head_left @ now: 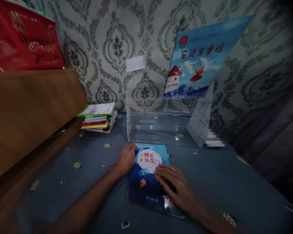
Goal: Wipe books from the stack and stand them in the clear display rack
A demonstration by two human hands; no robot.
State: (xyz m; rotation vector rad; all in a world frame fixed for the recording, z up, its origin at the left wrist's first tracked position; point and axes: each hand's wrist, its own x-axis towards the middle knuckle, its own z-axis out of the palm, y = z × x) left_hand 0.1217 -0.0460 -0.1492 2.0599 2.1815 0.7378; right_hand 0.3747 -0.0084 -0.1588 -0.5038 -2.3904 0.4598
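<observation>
A thin blue picture book (146, 191) lies face up on the dark grey cloth, its cover showing a white circle with red lettering and small orange fish. At the book's upper left corner, my left hand (127, 159) has its bent fingers closed against the edge; its thumb is hidden. Across the right side of the cover, my right hand (174, 183) rests flat with fingers stretched out. Just beyond the book stands a clear tiered acrylic rack (158, 122). Another blue book (197, 61), larger in view, stands upright on the rack's right side.
A stack of books (97, 118) sits left of the rack, beside a wooden cabinet (34, 113). On the cabinet is a red plastic basket (26, 39). A white label (135, 63) shows above the rack's left side. Patterned wallpaper (117, 35) covers the wall behind.
</observation>
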